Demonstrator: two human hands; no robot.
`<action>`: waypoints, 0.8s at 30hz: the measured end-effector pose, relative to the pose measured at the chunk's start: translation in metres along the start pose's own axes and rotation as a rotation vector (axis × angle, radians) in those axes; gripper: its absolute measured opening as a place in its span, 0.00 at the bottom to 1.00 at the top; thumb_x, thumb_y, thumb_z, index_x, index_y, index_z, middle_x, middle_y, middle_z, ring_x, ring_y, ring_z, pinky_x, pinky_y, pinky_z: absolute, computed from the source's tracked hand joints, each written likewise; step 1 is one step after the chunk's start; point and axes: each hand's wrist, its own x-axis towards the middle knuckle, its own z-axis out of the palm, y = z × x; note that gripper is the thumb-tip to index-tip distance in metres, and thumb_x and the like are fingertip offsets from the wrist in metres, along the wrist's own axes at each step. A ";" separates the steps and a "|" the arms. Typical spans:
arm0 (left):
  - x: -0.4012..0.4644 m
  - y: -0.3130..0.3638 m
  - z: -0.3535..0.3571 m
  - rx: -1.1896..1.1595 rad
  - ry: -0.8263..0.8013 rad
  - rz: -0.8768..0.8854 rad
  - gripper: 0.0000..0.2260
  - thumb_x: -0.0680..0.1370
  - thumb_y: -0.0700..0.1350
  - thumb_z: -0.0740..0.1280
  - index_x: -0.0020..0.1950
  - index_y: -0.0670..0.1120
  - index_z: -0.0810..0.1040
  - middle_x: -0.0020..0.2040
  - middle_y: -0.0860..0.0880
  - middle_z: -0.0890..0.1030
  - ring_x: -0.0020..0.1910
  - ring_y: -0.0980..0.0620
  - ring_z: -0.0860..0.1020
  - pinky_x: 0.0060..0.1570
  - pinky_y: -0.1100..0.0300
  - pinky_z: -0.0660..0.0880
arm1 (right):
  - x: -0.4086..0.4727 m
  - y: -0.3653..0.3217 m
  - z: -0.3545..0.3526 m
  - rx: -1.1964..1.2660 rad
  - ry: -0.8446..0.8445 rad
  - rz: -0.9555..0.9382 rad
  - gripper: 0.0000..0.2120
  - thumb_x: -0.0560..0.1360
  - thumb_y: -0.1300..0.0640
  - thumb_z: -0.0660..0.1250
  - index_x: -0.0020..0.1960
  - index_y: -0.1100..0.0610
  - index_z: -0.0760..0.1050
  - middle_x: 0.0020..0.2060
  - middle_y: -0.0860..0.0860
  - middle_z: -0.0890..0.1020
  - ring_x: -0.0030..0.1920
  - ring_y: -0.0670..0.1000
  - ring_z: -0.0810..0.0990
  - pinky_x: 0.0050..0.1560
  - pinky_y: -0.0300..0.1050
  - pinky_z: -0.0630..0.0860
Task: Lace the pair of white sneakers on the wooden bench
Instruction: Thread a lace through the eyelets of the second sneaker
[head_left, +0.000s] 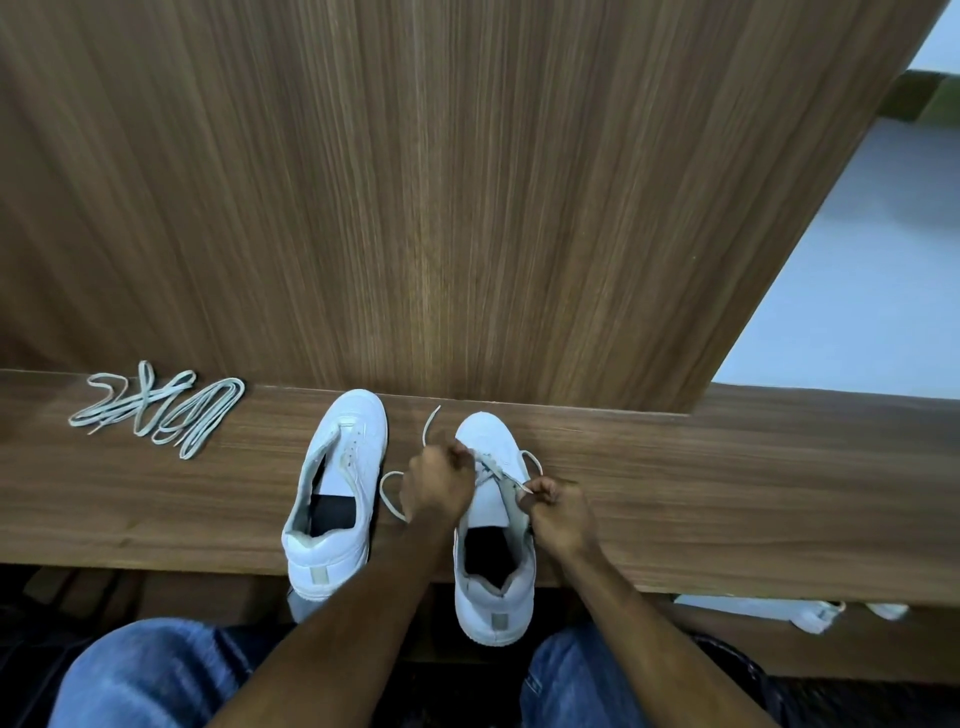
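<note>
Two white sneakers sit toes-to-wall on the wooden bench (727, 499), and you are only at the start: the right sneaker (493, 525) has a lace (395, 499) through its lowest eyelets, your left hand (436, 483) curled round one end and your right hand (553, 512) pinching the other at an eyelet, while the left sneaker (340, 493) is bare, its tongue gaping. Its flat, pale spare lace (161, 410) lies in a loose tangle well to the left on the smooth, straight-grained wood, so most of the threading, I judge, remains.
</note>
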 end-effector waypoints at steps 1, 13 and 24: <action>0.003 -0.006 0.000 -0.197 -0.004 -0.124 0.05 0.72 0.50 0.65 0.43 0.51 0.80 0.42 0.48 0.84 0.45 0.44 0.82 0.48 0.52 0.78 | -0.001 0.000 0.000 -0.006 0.001 -0.003 0.10 0.72 0.55 0.70 0.32 0.48 0.78 0.34 0.50 0.84 0.36 0.52 0.81 0.42 0.50 0.77; -0.002 0.010 -0.004 0.473 -0.146 0.444 0.11 0.76 0.50 0.64 0.55 0.52 0.80 0.60 0.52 0.77 0.62 0.50 0.73 0.59 0.53 0.68 | -0.001 0.000 0.002 -0.052 0.002 -0.039 0.10 0.72 0.54 0.69 0.33 0.46 0.78 0.34 0.48 0.84 0.40 0.53 0.83 0.44 0.50 0.78; 0.016 0.020 -0.020 -0.597 0.208 -0.202 0.02 0.76 0.41 0.67 0.48 0.46 0.77 0.46 0.48 0.80 0.47 0.46 0.79 0.55 0.50 0.76 | -0.003 0.001 0.002 -0.061 0.003 -0.058 0.09 0.73 0.54 0.68 0.34 0.48 0.77 0.36 0.48 0.84 0.42 0.53 0.83 0.45 0.48 0.77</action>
